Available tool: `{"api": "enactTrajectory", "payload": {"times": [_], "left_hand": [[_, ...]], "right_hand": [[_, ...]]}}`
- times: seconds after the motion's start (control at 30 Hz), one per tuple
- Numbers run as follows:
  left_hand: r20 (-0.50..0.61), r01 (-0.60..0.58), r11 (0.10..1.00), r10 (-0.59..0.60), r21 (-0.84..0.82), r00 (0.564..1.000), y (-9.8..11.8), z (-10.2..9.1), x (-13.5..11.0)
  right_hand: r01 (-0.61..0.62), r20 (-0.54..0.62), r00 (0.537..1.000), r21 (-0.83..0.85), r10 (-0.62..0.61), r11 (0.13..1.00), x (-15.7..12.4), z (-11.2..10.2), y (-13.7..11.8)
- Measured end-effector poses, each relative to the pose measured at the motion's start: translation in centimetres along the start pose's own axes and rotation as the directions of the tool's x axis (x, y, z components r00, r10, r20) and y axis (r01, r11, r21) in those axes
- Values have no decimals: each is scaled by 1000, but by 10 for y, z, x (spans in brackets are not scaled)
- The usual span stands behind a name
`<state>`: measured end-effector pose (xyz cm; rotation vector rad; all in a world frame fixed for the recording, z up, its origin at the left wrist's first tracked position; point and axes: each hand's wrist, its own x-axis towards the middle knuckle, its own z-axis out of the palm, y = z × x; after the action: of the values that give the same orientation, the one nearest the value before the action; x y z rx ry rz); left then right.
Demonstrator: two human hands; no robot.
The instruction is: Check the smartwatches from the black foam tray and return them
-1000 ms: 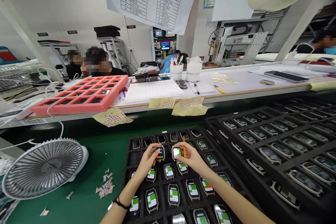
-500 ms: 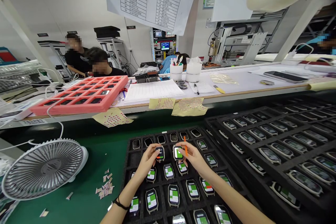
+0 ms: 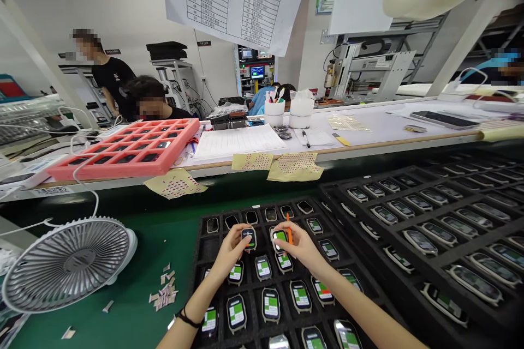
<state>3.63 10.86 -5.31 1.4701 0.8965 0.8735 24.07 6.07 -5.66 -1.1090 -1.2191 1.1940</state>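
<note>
My left hand (image 3: 234, 245) is closed around a smartwatch (image 3: 249, 235) without a strap, its dark screen lit with some text and the thumb on the glass. My right hand (image 3: 298, 242) grips a second smartwatch (image 3: 280, 236) showing a green and white screen. An orange stick-like tool (image 3: 289, 224) is also tucked in the fingers of that hand. Both watches are held above a black foam tray (image 3: 210, 245), whose compartments hold several more watches. Those near me show green and white screens, while the back row is dark.
On the right stand more black trays (image 3: 368, 212) full of watches. A grey fan (image 3: 77, 262) and small paper scraps (image 3: 166, 294) occupy the green mat at left. A pink tray (image 3: 176, 155) rests on the raised shelf. Two people are beyond it at left.
The left watch's screen has changed under my thumb, and my right thumb has shifted on its watch. Behind the shelf, a person in black has straightened up.
</note>
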Motion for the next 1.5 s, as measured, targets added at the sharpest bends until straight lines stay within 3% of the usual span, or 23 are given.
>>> {"api": "enactTrajectory", "payload": {"times": [0.33,0.67,0.8,0.93,1.17,1.33,1.5], "left_hand": [[57,-90,996,88,17,994,-7,0,-2],[75,-152,980,144,126,987,-8,4,-4],[77,-181,968,170,174,982,-10,5,-5],[85,-191,963,178,190,980,-10,4,-6],[54,-215,951,209,222,977,-7,5,-7],[102,-336,864,322,374,941,3,9,-16],[264,-500,646,432,577,863,7,13,-19]], "right_hand": [[34,100,994,8,-35,999,0,2,6],[-56,-114,992,24,58,998,1,6,1],[-60,-38,997,65,62,996,0,6,0],[13,68,998,78,-19,997,-2,6,3],[-31,50,998,62,28,998,0,8,0],[-52,42,998,50,49,997,0,14,-5],[-3,58,998,-49,6,999,-8,22,0]]}}
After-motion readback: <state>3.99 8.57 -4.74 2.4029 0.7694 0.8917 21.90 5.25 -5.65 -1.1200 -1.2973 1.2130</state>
